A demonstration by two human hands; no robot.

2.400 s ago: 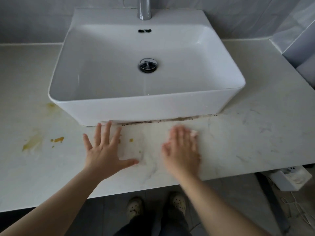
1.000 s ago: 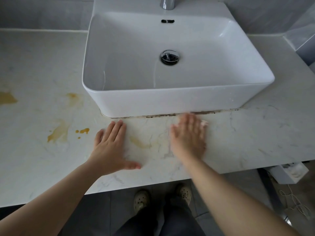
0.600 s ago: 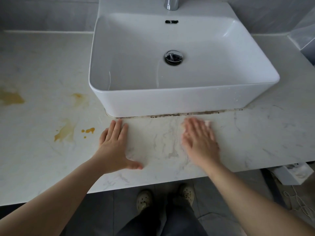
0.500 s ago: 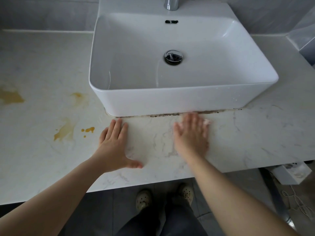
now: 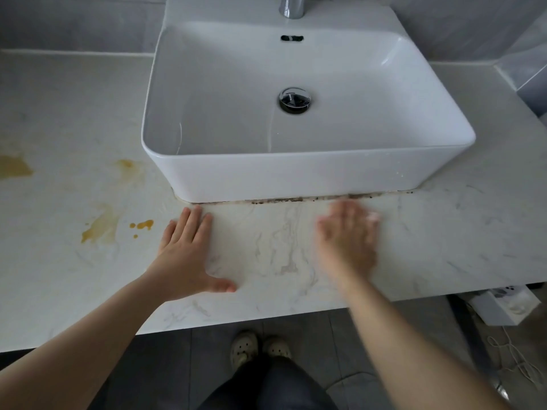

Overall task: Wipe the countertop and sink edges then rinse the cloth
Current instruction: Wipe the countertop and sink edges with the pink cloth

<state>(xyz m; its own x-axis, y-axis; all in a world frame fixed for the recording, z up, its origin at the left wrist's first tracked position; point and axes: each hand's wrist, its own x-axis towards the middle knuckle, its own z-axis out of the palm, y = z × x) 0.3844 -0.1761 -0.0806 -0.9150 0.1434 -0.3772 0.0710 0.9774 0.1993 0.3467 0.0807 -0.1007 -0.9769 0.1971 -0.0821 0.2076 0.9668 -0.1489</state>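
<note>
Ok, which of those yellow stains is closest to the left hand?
The small bright orange drops, right beside the left hand. The bigger pale smear and the other stains lie farther left.

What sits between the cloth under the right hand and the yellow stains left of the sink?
The left hand, flat on the countertop, lies between the right hand and the yellow stains. Nothing else visible.

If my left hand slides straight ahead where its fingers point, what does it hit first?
Probably the sink: the left hand lies flat just short of its front wall, near the left corner.
</note>
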